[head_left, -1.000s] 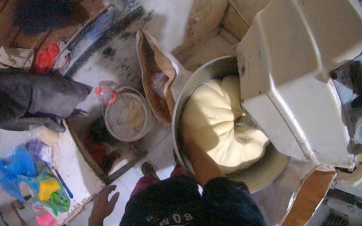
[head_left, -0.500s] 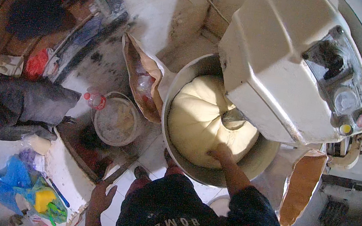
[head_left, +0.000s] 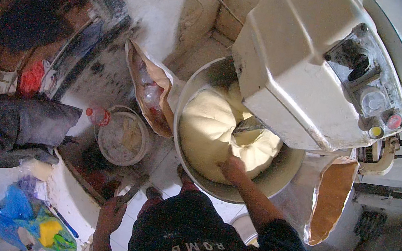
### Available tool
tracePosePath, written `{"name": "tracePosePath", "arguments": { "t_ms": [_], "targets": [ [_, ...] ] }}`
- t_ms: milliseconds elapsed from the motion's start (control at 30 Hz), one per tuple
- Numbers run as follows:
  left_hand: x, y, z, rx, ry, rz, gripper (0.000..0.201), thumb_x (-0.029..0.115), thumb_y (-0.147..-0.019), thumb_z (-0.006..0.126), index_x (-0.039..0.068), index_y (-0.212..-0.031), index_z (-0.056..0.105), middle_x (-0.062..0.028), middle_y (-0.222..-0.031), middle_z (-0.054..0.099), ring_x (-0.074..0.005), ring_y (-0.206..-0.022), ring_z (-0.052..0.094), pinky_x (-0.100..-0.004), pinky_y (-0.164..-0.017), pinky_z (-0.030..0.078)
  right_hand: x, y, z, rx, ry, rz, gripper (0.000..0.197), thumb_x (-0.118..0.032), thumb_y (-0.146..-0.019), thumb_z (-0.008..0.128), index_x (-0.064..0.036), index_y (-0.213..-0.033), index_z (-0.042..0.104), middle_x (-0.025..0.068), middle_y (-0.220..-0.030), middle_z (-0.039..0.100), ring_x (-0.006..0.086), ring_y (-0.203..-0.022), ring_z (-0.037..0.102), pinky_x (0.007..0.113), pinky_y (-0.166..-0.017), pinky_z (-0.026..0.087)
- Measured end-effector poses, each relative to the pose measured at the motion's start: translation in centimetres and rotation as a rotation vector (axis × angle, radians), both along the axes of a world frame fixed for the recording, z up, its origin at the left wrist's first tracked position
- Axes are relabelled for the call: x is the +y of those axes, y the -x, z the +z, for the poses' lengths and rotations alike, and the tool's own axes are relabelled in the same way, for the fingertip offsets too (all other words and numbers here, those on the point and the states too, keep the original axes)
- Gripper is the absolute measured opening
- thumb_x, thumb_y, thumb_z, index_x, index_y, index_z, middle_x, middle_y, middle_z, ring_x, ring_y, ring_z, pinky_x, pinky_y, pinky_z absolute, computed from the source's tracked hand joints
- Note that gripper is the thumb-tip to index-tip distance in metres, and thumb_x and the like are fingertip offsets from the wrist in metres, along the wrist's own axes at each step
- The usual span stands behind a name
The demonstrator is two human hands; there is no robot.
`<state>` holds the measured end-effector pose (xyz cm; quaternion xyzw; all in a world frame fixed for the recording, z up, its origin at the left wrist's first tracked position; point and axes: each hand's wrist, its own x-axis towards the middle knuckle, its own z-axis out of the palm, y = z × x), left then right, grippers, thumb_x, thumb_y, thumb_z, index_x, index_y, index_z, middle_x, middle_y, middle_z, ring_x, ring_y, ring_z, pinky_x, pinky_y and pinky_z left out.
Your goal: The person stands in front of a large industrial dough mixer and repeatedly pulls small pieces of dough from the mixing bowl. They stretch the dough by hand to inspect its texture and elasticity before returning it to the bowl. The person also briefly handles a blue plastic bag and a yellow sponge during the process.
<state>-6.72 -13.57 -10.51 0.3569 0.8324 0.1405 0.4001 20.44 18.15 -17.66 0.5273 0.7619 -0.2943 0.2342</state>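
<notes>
A big mass of pale dough (head_left: pixel 205 131) fills much of a round metal mixing bowl (head_left: pixel 183 161) under the mixer's head. A dark metal mixer part (head_left: pixel 248 124) shows in the fold at the dough's middle. My right hand (head_left: pixel 232 170) reaches over the near rim and touches the dough's near side, its fingers apart; the fingertips are partly hard to make out. My left hand (head_left: pixel 112 213) is low on the left, by the corner of a white-topped table (head_left: pixel 74 187), its fingers loosely bent with nothing visible in them.
The cream mixer head (head_left: pixel 291 71) overhangs the bowl's far right. Open paper sacks stand left (head_left: pixel 156 93) and right (head_left: pixel 332 200) of it. A round bucket (head_left: pixel 124 138) and a red-capped bottle (head_left: pixel 98 116) are at left. Coloured plastic bags (head_left: pixel 38 221) lie on the table.
The dough has turned and folded differently around the metal part. My right hand has shifted slightly left along it. My left hand has risen a little, and the whole view has shifted slightly.
</notes>
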Motion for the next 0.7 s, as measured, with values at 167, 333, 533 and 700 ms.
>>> {"name": "tracePosePath", "arguments": {
  "t_ms": [167,333,533,700],
  "targets": [
    [0.6,-0.9,2.1,0.008,0.022,0.097,0.03,0.022,-0.083,0.055,0.0,-0.103,0.056,-0.02,-0.103,0.057,-0.0358,-0.099,0.053,-0.0414,-0.084,0.043,-0.2,4.2,-9.1,-0.218,-0.194,0.029,0.038,-0.032,-0.074,0.062,-0.001,-0.097,0.061,0.0157,-0.089,0.063,0.0254,-0.083,0.063,0.035,-0.069,0.05],
    [-2.5,-1.3,-0.8,0.054,-0.029,-0.015,0.033,0.023,-0.083,0.055,0.0,-0.105,0.055,-0.0206,-0.104,0.057,-0.0362,-0.1,0.053,-0.0419,-0.087,0.041,1.1,-2.9,-9.0,-0.038,-0.248,0.407,0.02,-0.019,-0.077,0.057,-0.0019,-0.084,0.065,0.0163,-0.082,0.064,0.0284,-0.075,0.063,0.035,-0.066,0.051],
    [-1.5,-1.1,-0.2,-0.051,-0.035,0.021,0.033,0.022,-0.083,0.055,0.004,-0.111,0.055,-0.0191,-0.107,0.057,-0.0357,-0.103,0.051,-0.0414,-0.088,0.04,-0.3,-8.1,-1.5,-0.288,-0.148,0.323,0.034,-0.02,-0.079,0.053,0.002,-0.105,0.054,0.0181,-0.089,0.063,0.0313,-0.081,0.062,0.04,-0.071,0.05],
    [-1.5,-1.4,0.3,-0.017,-0.019,0.043,0.033,0.02,-0.083,0.054,0.008,-0.113,0.054,-0.018,-0.109,0.056,-0.0349,-0.104,0.05,-0.0411,-0.089,0.04,0.4,-3.5,0.7,-0.051,-0.097,0.164,0.065,-0.031,-0.083,0.048,0.0109,-0.127,0.024,0.0226,-0.095,0.059,0.0328,-0.09,0.059,0.043,-0.076,0.047]
  ]
}}
